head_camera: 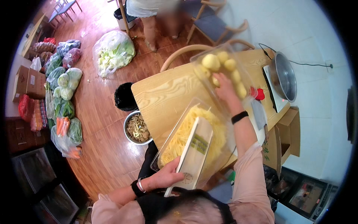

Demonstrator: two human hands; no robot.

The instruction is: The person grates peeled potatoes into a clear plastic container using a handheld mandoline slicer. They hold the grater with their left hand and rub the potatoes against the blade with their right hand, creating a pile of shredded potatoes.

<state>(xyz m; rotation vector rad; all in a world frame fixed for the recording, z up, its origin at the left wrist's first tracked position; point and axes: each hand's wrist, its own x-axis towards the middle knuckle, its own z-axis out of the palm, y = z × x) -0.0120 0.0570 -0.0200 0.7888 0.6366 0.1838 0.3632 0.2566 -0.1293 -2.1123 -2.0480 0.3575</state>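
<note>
My left hand (pixel 167 175) grips the lower end of a white mandoline grater (pixel 193 151), thumb on its face. The grater leans over a clear plastic tub (pixel 173 120) heaped with pale yellow potato shreds (pixel 179 140). My right hand (pixel 225 86) reaches into a second clear container (pixel 195 57) of peeled potatoes (pixel 211 62). Its fingers touch a small potato (pixel 216 81); whether they grip it is unclear.
Wooden table (pixel 156 92); at right, a steel bowl (pixel 284 77), a cleaver-like blade (pixel 259 113) and a cardboard box (pixel 288 134). Left: a black-lined bin (pixel 124 96), a bowl of peelings (pixel 138 128), bagged vegetables (pixel 67 109). A person (pixel 149 28) stands beyond, near a chair (pixel 212 25).
</note>
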